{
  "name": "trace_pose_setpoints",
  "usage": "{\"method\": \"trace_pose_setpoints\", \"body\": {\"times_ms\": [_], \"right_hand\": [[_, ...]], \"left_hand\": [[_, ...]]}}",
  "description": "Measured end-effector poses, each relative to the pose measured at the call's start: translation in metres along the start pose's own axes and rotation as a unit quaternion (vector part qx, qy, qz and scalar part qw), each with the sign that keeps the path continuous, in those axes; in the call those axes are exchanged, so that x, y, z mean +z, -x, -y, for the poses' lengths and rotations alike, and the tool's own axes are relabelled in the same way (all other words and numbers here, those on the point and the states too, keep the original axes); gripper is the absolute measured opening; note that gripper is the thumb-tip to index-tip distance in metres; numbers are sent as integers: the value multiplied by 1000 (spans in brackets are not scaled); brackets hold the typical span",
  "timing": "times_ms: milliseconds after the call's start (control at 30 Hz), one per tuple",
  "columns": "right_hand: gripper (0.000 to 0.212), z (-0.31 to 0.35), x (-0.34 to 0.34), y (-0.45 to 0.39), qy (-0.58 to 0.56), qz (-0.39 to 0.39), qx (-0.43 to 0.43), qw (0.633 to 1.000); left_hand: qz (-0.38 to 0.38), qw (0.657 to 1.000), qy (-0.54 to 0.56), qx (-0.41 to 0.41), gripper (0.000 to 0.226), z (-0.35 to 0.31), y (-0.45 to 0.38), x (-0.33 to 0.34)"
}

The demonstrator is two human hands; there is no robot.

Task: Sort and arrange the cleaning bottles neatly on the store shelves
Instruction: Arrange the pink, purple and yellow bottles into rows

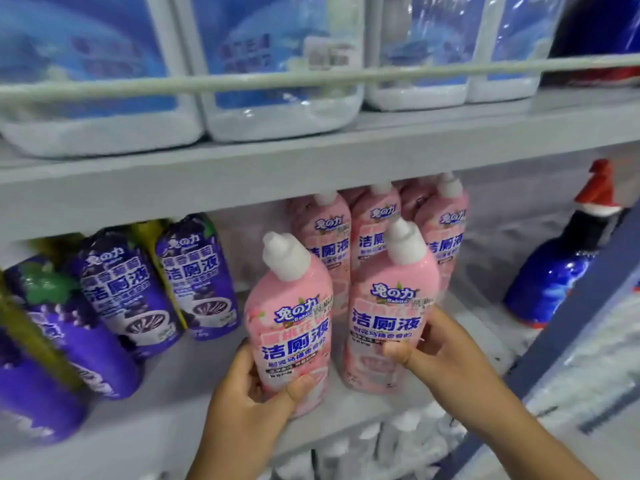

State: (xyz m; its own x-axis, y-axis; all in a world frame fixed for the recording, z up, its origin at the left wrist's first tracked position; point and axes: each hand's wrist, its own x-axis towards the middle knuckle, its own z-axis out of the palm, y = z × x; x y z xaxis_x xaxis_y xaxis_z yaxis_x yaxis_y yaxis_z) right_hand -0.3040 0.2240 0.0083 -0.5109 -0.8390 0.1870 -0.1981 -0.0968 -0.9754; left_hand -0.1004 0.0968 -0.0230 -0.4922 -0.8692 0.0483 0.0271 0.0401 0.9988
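Both forearms come up from the six o'clock edge of the view. At about seven o'clock from centre, the left hand [258, 393] is wrapped around the lower body of the left pink bottle [292, 327], thumb across the front of the label and fingers behind; the bottle leans a little to eleven o'clock and its base sits at the front lip of the middle shelf [194, 375]. At about five o'clock from centre, the right hand [434, 348] is clamped on the right pink bottle [391, 317], thumb pressed on the label front, fingers curled round its right side. This bottle stands close to upright on the same shelf, just beside the first one, a narrow gap between them. Each has a white nozzle cap and a pink label with blue characters.

Behind them, toward twelve o'clock, more pink bottles [377, 230] stand in a tight row under the upper shelf board [242, 174]. Toward nine o'clock, purple bottles [145, 285] lean in a loose line, tilted leftward, with a bare stretch of shelf between them and the pink group. At three o'clock, a blue bottle with a red cap [561, 271] stands apart, near the dark blue upright [568, 341]. On top, at twelve o'clock, large white tubs with blue labels [277, 64] sit behind a pale rail [311, 77]. Below the middle shelf, at six o'clock, blurred white caps [381, 441] show.
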Motion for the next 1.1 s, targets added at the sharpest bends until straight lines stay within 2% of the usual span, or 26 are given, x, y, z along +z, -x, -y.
{"method": "trace_pose_setpoints", "body": {"times_ms": [100,233,333,367,467,533,600,767,967,1100], "right_hand": [[42,-9,-27,-15,15,13,2,1000],[43,-21,-44,-36,13,44,-1,999],[47,-27,-48,-50,50,84,-27,995],[48,-29,-49,-53,59,75,-32,995],[63,-40,-46,-50,93,-31,-38,994],[70,-50,-42,-43,100,-57,-40,993],[65,-58,-40,-42,102,-72,-45,991],[61,-66,-41,-53,118,-86,-64,987],[61,-67,-35,-55,143,-158,-95,972],[46,-70,-35,-61,169,-154,-83,970]], "left_hand": [[-1,1000,3,0,57,4,-11,31],[-20,1000,1,4,77,13,-26,54],[-27,999,-23,9,78,19,-35,62],[-29,999,-34,11,76,19,-36,65],[-51,994,-97,30,75,21,-37,67],[-91,985,-134,60,72,23,-35,66],[-115,981,-136,77,69,25,-33,66],[-113,973,-181,85,60,26,-41,63],[-141,964,-202,98,56,24,-63,74],[-150,965,-193,98,52,22,-69,82]]}}
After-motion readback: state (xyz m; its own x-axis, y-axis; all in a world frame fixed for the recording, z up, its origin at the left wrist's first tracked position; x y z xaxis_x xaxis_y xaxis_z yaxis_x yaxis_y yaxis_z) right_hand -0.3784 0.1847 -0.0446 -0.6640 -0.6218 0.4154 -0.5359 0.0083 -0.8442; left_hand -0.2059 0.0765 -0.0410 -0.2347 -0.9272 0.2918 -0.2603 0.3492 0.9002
